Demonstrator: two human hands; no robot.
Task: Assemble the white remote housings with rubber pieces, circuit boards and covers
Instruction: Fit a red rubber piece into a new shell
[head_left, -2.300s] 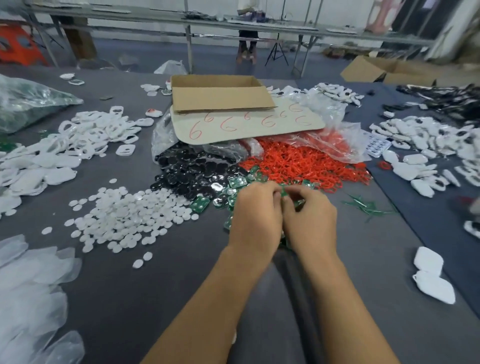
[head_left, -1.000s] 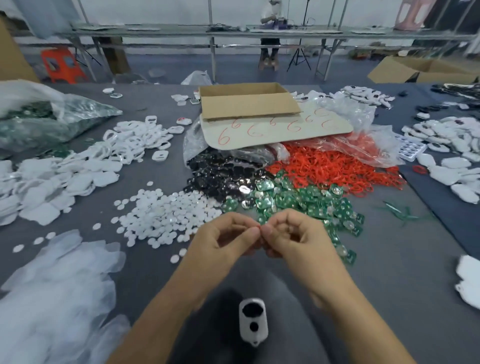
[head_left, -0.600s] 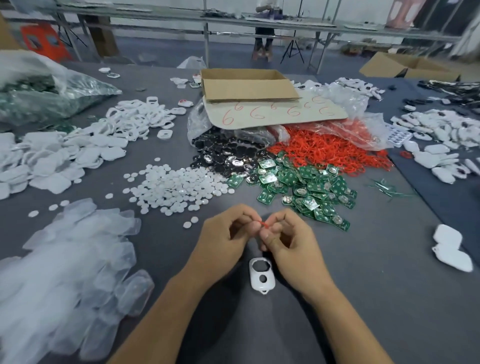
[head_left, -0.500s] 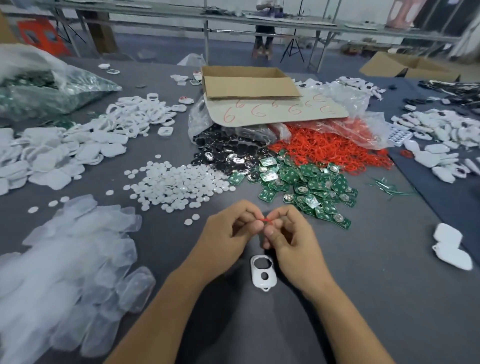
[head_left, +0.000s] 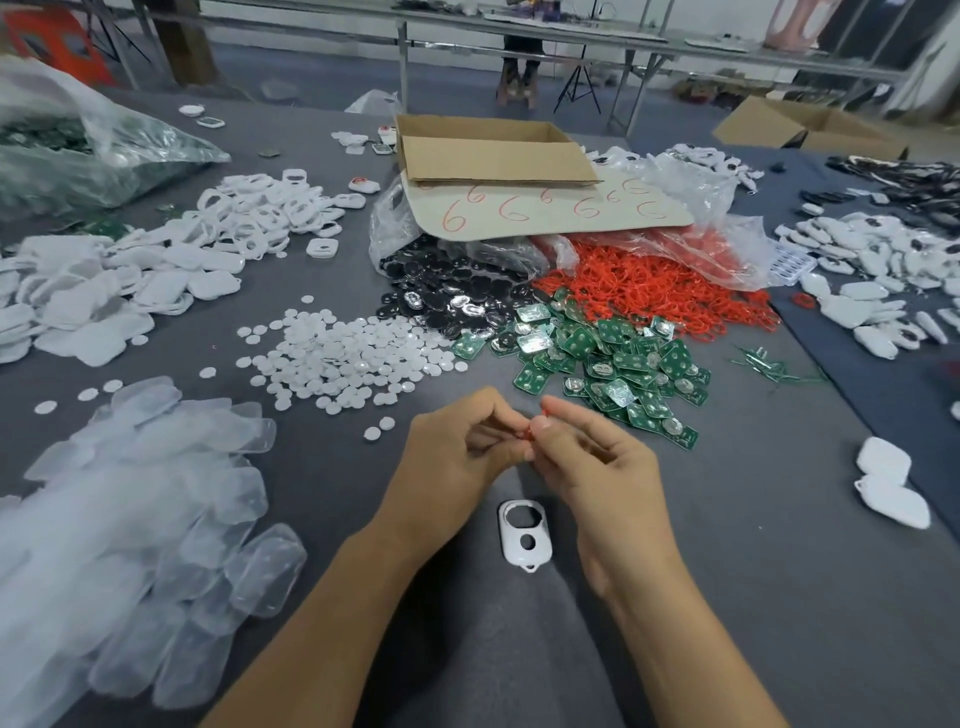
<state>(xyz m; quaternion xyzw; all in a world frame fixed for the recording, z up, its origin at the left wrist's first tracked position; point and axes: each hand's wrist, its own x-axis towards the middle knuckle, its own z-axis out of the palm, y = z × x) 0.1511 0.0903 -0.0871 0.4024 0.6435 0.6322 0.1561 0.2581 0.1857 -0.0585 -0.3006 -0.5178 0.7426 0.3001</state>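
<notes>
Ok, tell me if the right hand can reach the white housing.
Probably yes: the white housing lies uncovered just beside the right hand, though that hand pinches a red rubber piece.

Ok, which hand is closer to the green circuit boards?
Right. The right hand sits just short of the green circuit boards; the left hand is beside it, farther left.

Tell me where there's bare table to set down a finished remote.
Bare cloth lies right of the right hand, between the circuit boards and two white shells. Crowded: clear plastic pieces on the left, white discs ahead.
</notes>
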